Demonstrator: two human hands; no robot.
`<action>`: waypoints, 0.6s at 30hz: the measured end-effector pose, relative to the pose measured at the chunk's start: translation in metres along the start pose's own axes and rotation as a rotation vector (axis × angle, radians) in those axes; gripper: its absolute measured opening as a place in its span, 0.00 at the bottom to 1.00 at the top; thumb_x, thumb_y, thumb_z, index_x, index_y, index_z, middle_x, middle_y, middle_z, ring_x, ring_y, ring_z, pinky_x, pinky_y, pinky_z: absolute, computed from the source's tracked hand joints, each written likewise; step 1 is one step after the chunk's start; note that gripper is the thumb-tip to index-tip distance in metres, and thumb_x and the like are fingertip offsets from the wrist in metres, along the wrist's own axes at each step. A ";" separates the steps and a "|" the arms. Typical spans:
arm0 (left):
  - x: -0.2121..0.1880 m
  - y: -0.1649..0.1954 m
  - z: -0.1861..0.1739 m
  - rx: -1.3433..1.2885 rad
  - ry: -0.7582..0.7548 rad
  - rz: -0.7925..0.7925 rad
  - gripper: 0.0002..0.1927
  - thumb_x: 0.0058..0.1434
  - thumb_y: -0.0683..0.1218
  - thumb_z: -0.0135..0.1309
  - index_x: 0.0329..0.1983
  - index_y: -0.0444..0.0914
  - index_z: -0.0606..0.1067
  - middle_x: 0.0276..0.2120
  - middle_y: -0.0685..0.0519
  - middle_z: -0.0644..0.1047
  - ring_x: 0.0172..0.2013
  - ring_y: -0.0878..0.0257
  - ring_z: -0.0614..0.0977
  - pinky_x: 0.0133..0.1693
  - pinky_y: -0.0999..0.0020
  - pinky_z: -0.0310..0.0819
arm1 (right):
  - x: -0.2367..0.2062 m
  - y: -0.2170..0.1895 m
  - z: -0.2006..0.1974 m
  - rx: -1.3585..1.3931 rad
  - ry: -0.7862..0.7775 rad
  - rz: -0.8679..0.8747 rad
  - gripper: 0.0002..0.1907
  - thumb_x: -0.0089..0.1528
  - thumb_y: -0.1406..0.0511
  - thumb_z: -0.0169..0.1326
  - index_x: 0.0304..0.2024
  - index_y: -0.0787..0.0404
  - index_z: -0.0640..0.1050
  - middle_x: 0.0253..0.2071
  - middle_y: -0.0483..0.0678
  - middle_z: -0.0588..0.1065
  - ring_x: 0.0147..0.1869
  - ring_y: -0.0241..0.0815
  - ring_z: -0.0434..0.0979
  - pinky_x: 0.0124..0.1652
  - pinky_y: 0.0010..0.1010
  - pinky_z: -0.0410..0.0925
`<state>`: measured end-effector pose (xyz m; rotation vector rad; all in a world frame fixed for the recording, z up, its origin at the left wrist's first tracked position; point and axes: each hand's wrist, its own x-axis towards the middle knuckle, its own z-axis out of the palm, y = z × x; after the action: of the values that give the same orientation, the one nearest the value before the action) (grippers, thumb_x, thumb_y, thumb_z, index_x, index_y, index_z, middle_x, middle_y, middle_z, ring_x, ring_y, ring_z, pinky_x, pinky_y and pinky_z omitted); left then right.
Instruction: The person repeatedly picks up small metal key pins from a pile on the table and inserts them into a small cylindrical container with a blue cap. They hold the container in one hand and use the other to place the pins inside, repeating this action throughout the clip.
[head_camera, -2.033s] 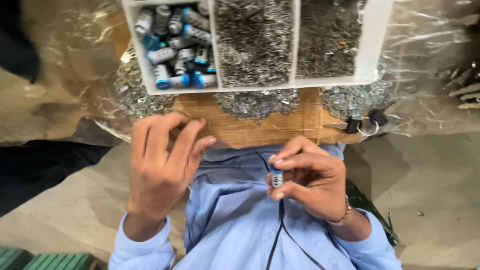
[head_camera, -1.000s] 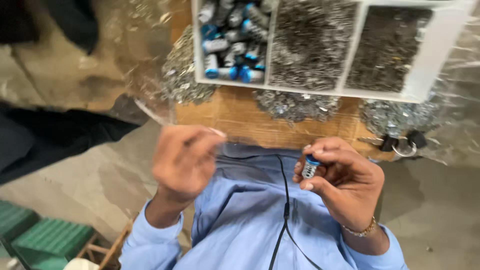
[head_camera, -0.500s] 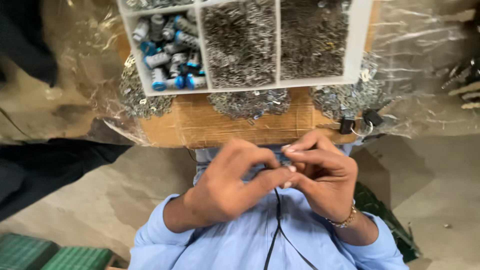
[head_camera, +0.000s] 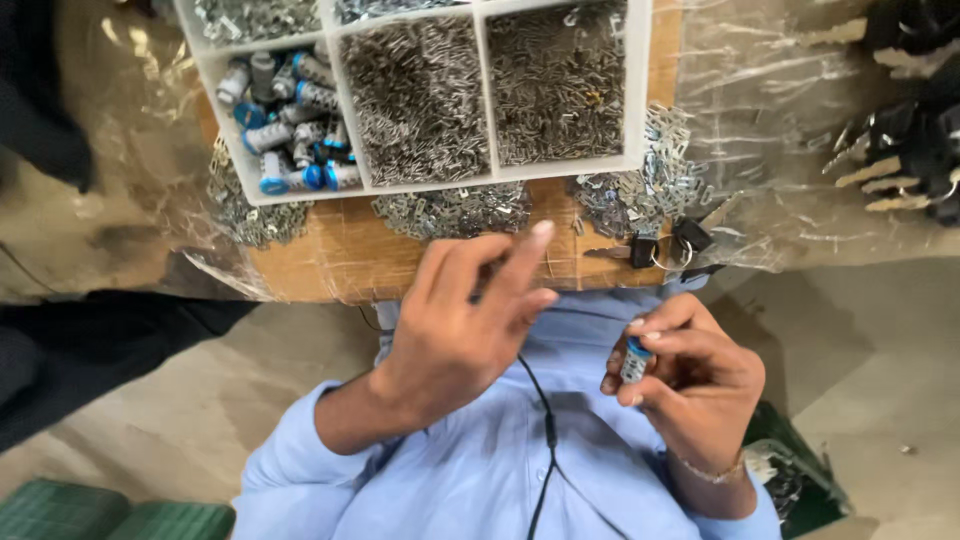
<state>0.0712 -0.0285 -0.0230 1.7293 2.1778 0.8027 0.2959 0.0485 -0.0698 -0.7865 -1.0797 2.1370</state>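
A: Cylinder (head_camera: 636, 360), small, metal with a blue end: one, pinched upright in the fingers (head_camera: 655, 338) of your right hand (head_camera: 690, 385), held over your blue shirt (head_camera: 480, 470), just short of the bench (head_camera: 330, 255) edge.

B: And your left hand (head_camera: 460, 320)?

A: Half a second ago it was pressed against the right, both sets of fingertips working at the cylinder. Now it has lifted away and reaches forward over the bench edge toward the tray, fingers loosely spread, index raised. Whether something small sits under them, I cannot tell. By my reading you have finished one fitting and are going for the next piece.

B: Stock count, please.

A: White divider tray (head_camera: 480, 95): one, with three lower compartments in full view and slivers of upper ones. Left compartment: blue-ended cylinders (head_camera: 285, 120), roughly a dozen showing, some blurred. Middle compartment: thin metal pins (head_camera: 420, 95), far too many to count. Right compartment: similar small metal pieces (head_camera: 560, 85), likewise uncountable.

B: Loose items?

A: Flat metal stampings (head_camera: 455, 212) heaped along the tray's near edge on clear plastic sheet (head_camera: 780, 120); not countable. Key ring with dark tabs (head_camera: 665, 245): one. Black cable (head_camera: 545, 440) down your shirt: one. Bracelet (head_camera: 710, 468) on your right wrist: one.
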 end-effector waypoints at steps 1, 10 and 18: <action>-0.004 -0.001 0.002 0.041 -0.010 0.008 0.29 0.68 0.51 0.63 0.70 0.41 0.69 0.47 0.48 0.72 0.45 0.52 0.74 0.48 0.59 0.74 | 0.000 0.000 -0.001 0.002 0.014 0.019 0.19 0.57 0.78 0.68 0.50 0.71 0.79 0.51 0.56 0.73 0.41 0.45 0.81 0.39 0.35 0.81; -0.023 -0.027 -0.004 -0.084 0.143 0.146 0.10 0.65 0.34 0.63 0.48 0.33 0.78 0.45 0.48 0.79 0.46 0.52 0.82 0.48 0.58 0.80 | 0.011 0.001 0.013 -0.026 -0.033 0.064 0.20 0.57 0.79 0.66 0.52 0.69 0.78 0.51 0.58 0.73 0.44 0.48 0.82 0.38 0.35 0.82; -0.035 0.000 -0.006 -0.604 0.180 -0.058 0.16 0.57 0.33 0.66 0.47 0.37 0.78 0.43 0.52 0.79 0.41 0.55 0.81 0.42 0.65 0.77 | 0.022 0.016 0.029 -0.106 -0.084 0.095 0.21 0.56 0.79 0.65 0.51 0.71 0.79 0.53 0.58 0.74 0.47 0.39 0.78 0.39 0.22 0.76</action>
<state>0.0770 -0.0632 -0.0229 1.3210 1.7993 1.4610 0.2563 0.0432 -0.0736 -0.8186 -1.2302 2.2242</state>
